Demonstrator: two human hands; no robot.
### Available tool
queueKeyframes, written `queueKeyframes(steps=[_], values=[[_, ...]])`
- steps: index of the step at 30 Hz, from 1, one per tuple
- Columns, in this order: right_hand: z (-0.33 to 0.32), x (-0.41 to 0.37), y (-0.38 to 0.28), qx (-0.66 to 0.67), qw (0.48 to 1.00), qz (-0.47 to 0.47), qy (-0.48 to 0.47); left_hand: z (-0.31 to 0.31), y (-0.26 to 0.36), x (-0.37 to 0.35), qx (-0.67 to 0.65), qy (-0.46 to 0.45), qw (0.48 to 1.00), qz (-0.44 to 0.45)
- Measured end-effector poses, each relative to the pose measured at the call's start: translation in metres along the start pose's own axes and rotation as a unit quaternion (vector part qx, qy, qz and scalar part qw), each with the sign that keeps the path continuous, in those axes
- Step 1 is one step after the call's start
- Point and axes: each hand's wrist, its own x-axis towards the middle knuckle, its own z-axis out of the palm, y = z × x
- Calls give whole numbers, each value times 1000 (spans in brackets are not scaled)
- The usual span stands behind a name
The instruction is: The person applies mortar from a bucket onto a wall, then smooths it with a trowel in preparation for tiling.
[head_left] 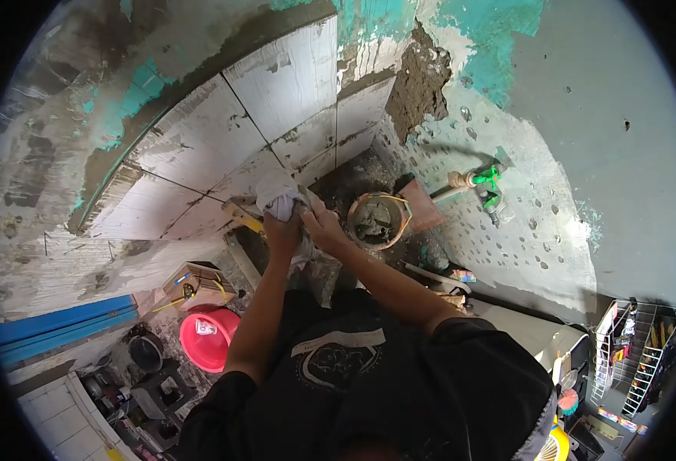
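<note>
A crumpled whitish cloth (pixel 278 190) is bunched up in front of me, close to the tiled wall. My left hand (pixel 282 230) is closed around its lower part. From the other side, my right hand (pixel 323 227) grips the same cloth, its fingers partly hidden in the folds. More pale fabric (pixel 306 250) hangs below the hands. Just left of the cloth is a yellow tool (pixel 244 217), perhaps a spirit level, partly covered. A bucket (pixel 376 223) with grey mortar stands to the right of my right hand.
Large white tiles (pixel 280 69), smeared with mortar, cover part of the wall. A green tap (pixel 488 177) sticks out of the chipped right wall. A reddish tile (pixel 421 206) leans by the bucket. Left on the floor are a pink basin (pixel 207 349) and a wooden box (pixel 198 286).
</note>
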Motion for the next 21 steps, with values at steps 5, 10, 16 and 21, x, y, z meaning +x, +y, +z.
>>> queueKeyframes(steps=[5,10,16,21], values=[[30,10,21,482,860,46,163,4,-4,0,-90,-52,994,-21],[7,22,21,594,791,146,9,20,-23,-14,-121,-144,978,-89],[4,51,68,676,723,27,-139,29,-10,-30,48,-46,998,-22],[14,16,2,596,776,203,35,22,-13,-12,160,18,987,19]])
